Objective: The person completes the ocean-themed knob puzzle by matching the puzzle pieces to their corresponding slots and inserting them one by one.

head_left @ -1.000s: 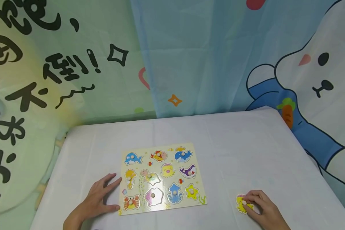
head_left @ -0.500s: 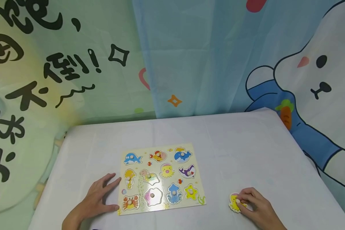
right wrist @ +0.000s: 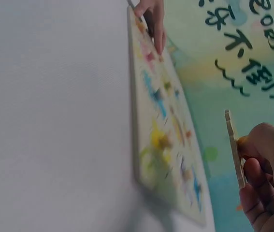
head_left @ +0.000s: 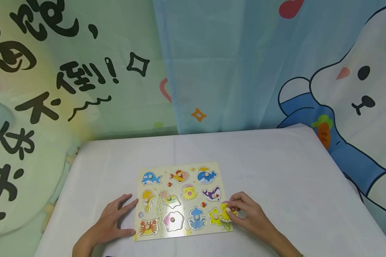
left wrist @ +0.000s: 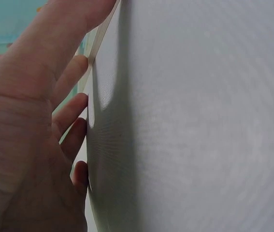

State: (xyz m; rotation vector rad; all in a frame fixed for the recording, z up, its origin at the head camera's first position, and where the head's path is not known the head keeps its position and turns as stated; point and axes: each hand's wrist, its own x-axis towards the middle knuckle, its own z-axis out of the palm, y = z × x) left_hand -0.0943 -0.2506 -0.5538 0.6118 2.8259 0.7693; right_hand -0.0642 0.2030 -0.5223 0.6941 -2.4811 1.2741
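A wooden knob puzzle board (head_left: pixel 161 232) with sea animals lies flat on the white table. My right hand (head_left: pixel 249 214) pinches the small knob of a yellow octopus puzzle piece (head_left: pixel 224 213), held above the board's right edge and partly covering the star piece (head_left: pixel 214 216). In the right wrist view this piece (right wrist: pixel 234 150) appears edge-on, clear of the board. A matching yellow octopus picture (head_left: pixel 189 192) without a knob shows in the board's middle row. Spread along the board's left edge, my left hand (head_left: pixel 107 221) touches it with thumb and index finger, its fingers fairly straight.
Other pieces with knobs sit in the board, among them a crab (head_left: pixel 148 227), a blue squid (head_left: pixel 197 218) and a blue whale (head_left: pixel 207 175). White cloth covers the table (head_left: pixel 276 160). Behind it hangs a printed curtain (head_left: pixel 212 71).
My right hand has carried the yellow octopus piece leftward from the table at the right to over the board's right edge. My left hand has stayed at the board's left side.
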